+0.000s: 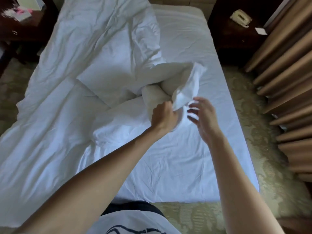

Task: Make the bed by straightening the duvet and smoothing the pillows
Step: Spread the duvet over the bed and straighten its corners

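Head view:
Left hand (163, 115): clenched round a bunched white corner of the duvet (70, 92), mid-bed.
Right hand (202, 115): fingers spread and released, just right of that corner — blurred.
Duvet: heaped across the left and far side, bare sheet (194, 149) to the right.
Handling: soft, light, floppy — likely best held at corners.
Texture: creased white cotton, cream filling exposed.

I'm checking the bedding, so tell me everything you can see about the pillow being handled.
The pillow is cream and soft, bunched and half out of its white pillowcase. It is lifted over the middle of the bed, against the crumpled white duvet. The left hand grips the pillowcase's edge; the right hand is open beside it.
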Demonstrator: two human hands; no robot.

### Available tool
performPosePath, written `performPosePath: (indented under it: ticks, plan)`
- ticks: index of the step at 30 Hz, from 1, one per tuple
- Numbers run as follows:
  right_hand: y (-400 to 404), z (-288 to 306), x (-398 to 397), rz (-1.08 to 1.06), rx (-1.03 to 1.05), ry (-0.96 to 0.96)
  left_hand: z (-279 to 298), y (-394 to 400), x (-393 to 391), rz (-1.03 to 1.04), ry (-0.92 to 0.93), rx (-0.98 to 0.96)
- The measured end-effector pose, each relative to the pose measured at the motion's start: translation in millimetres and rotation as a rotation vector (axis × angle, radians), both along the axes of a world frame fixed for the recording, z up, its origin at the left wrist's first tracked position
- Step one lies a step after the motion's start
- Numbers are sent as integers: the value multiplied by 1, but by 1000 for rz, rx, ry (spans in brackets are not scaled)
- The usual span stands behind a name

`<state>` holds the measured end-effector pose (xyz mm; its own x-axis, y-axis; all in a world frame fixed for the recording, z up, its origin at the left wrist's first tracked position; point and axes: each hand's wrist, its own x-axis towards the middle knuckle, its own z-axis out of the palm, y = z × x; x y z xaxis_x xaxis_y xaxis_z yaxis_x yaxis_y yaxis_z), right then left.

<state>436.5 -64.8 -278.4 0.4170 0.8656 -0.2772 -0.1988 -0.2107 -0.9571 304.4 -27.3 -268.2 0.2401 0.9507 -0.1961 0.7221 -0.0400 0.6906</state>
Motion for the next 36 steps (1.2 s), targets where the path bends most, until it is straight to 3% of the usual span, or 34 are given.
performPosePath:
  ticks: [2,4,8,10,12,14,16,18,22,26,27,30,31,36]
  plan:
    - [-30,-24,-3,242,10,-453,33,-9,17,79,-153,-1]
    - [-46,-38,-12,339,-9,-679,61,-24,29,93,-298,18]
    - [-51,-5,-16,-64,22,-627,83,-58,36,168,-581,-55]
    - [-54,8,-7,-73,78,-656,84,-68,27,163,-694,-45]
    - [-67,19,-2,18,91,-629,78,-78,18,28,-764,20]
    - [-83,28,3,85,73,-579,62,-86,9,-123,-606,155]
    - [-99,41,7,112,57,-458,40,-97,1,-196,-276,399]
    - [-113,52,13,120,38,-339,16,-109,-6,-245,-77,479]
    - [-140,66,28,178,20,-298,-3,-135,1,-16,31,300]
    - [-154,79,51,271,101,-417,5,-169,29,107,110,201]
    - [-154,82,57,290,145,-464,9,-178,37,123,53,160]
    - [-150,95,73,287,190,-569,39,-210,68,152,-468,-100]
    - [-147,100,76,287,191,-565,49,-219,79,149,-563,-136]
    - [-133,108,96,513,-12,-366,79,-243,121,142,-702,-145]
